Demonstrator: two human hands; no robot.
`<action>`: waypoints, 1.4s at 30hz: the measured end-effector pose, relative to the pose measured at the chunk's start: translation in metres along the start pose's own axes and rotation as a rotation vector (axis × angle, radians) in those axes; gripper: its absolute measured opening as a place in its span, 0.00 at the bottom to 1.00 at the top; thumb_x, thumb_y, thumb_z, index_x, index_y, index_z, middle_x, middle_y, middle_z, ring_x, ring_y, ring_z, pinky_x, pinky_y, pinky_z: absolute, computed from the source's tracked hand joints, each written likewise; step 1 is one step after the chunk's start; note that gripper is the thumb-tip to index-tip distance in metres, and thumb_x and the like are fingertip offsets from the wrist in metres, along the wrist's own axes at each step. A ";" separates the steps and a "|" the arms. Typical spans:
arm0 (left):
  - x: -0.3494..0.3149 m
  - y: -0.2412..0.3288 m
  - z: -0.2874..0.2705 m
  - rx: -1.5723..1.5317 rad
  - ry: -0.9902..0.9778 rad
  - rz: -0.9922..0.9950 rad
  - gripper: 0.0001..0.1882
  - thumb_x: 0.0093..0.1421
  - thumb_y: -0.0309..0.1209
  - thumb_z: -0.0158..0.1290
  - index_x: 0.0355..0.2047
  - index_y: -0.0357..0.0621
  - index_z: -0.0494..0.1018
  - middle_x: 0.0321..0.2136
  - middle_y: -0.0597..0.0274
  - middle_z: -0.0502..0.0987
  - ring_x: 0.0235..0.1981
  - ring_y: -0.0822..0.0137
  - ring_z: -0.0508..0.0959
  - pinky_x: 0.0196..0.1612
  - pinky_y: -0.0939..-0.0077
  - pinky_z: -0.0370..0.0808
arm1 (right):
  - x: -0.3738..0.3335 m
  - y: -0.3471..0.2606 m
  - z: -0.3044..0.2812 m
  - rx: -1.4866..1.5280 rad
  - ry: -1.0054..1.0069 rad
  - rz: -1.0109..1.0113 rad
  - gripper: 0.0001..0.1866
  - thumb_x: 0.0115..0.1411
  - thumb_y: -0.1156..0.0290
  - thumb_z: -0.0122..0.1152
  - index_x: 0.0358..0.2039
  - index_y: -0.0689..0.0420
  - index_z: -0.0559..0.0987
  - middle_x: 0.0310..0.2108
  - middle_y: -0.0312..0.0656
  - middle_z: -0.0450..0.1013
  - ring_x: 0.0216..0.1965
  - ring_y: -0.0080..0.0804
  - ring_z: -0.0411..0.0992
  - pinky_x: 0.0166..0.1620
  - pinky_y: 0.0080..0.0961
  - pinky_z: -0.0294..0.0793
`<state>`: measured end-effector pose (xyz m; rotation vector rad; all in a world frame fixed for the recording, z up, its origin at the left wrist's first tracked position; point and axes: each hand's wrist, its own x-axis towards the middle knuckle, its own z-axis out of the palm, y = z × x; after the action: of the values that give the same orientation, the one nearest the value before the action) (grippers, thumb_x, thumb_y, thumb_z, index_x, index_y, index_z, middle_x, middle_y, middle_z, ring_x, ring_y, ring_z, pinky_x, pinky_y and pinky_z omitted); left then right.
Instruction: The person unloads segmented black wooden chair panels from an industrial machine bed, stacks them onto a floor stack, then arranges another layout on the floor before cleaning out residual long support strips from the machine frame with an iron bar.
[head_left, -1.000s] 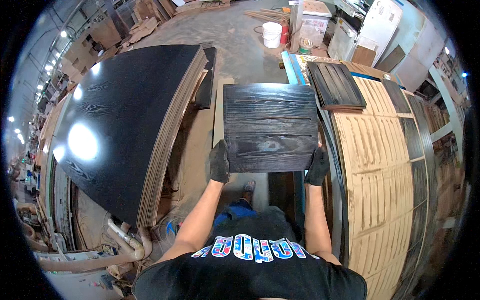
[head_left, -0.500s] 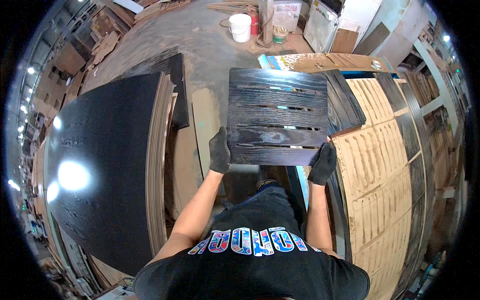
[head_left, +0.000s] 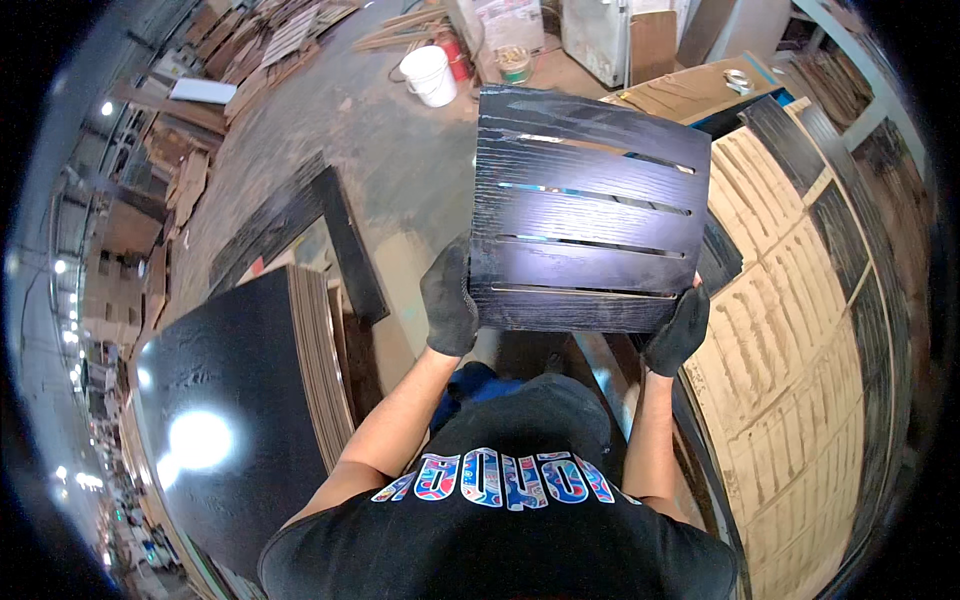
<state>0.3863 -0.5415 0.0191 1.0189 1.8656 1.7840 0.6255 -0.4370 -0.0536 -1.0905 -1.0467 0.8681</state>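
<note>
A black wood-grain panel with several long slots (head_left: 590, 225) is held up before me, its surface catching a bright glare. My left hand (head_left: 450, 300), in a dark glove, grips the panel's lower left edge. At the lower right corner my right hand (head_left: 680, 330), gloved as well but with a bare fingertip showing, is closed on it. The fingers behind the panel are hidden. Beyond my right hand lies another dark board (head_left: 720, 255), partly covered by the held panel.
To the left stands a stack of large black sheets (head_left: 235, 390). Long rows of tan slotted pieces and black boards (head_left: 785, 330) lie on the right. Past the panel are a cardboard box (head_left: 690, 85), a white bucket (head_left: 428, 76) and a red cylinder (head_left: 452, 58) on the floor.
The panel has come up and tilted, its right side dropping away, with both hands still on it. My view has turned, so the black stack now sits lower.
</note>
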 end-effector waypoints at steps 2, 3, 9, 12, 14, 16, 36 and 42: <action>0.022 0.004 0.008 -0.214 -0.043 -0.055 0.16 0.63 0.31 0.40 0.45 0.33 0.71 0.41 0.55 0.75 0.42 0.66 0.73 0.48 0.72 0.68 | 0.008 -0.004 0.010 -0.052 0.040 -0.060 0.16 0.65 0.70 0.44 0.48 0.66 0.71 0.45 0.41 0.70 0.47 0.28 0.66 0.51 0.24 0.62; 0.033 0.004 0.011 -0.230 -0.079 -0.057 0.16 0.63 0.31 0.40 0.45 0.33 0.71 0.41 0.55 0.75 0.42 0.66 0.73 0.48 0.72 0.68 | 0.010 -0.006 0.012 -0.105 0.069 -0.117 0.16 0.65 0.70 0.44 0.48 0.65 0.71 0.45 0.41 0.70 0.47 0.28 0.66 0.51 0.24 0.62; 0.114 -0.047 0.040 -0.084 -0.347 0.144 0.16 0.63 0.30 0.42 0.44 0.32 0.72 0.41 0.55 0.75 0.41 0.67 0.73 0.47 0.73 0.68 | 0.019 0.030 0.015 -0.469 0.159 -0.234 0.15 0.64 0.71 0.43 0.48 0.65 0.71 0.44 0.43 0.71 0.44 0.30 0.68 0.49 0.25 0.65; 0.153 -0.105 0.051 -0.070 -0.398 -0.019 0.16 0.63 0.31 0.45 0.45 0.31 0.71 0.39 0.56 0.76 0.40 0.67 0.73 0.46 0.74 0.68 | 0.009 0.045 0.028 -0.832 0.138 -0.359 0.16 0.61 0.74 0.47 0.50 0.61 0.70 0.42 0.49 0.72 0.42 0.39 0.70 0.47 0.28 0.67; 0.179 -0.137 0.053 -0.065 -0.472 -0.014 0.16 0.63 0.31 0.45 0.45 0.31 0.71 0.39 0.54 0.77 0.40 0.66 0.73 0.47 0.74 0.68 | -0.006 0.041 0.051 -0.625 0.248 -0.044 0.13 0.62 0.72 0.50 0.45 0.62 0.73 0.32 0.42 0.71 0.32 0.31 0.68 0.36 0.25 0.67; 0.196 -0.150 0.057 0.056 -0.602 -0.021 0.19 0.63 0.35 0.43 0.47 0.31 0.70 0.43 0.48 0.75 0.44 0.62 0.75 0.48 0.71 0.68 | -0.020 0.032 0.075 -0.464 0.375 0.002 0.11 0.63 0.71 0.50 0.43 0.62 0.75 0.31 0.37 0.70 0.32 0.22 0.66 0.34 0.19 0.67; 0.204 -0.105 0.168 0.830 -1.257 0.498 0.25 0.61 0.46 0.36 0.52 0.45 0.63 0.29 0.42 0.76 0.31 0.44 0.77 0.37 0.51 0.72 | -0.035 0.048 0.045 -0.974 0.713 0.119 0.13 0.58 0.65 0.53 0.32 0.64 0.73 0.31 0.53 0.71 0.33 0.49 0.68 0.40 0.37 0.67; 0.198 -0.106 0.181 0.852 -1.261 0.479 0.25 0.61 0.46 0.35 0.53 0.45 0.64 0.29 0.43 0.77 0.31 0.46 0.77 0.37 0.52 0.72 | -0.026 0.037 0.042 -1.181 0.691 0.242 0.15 0.54 0.63 0.53 0.30 0.64 0.75 0.30 0.57 0.71 0.35 0.56 0.67 0.41 0.43 0.66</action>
<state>0.3528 -0.2681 -0.0654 2.2625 1.4398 0.0650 0.5764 -0.4407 -0.0898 -2.3212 -0.7868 -0.0991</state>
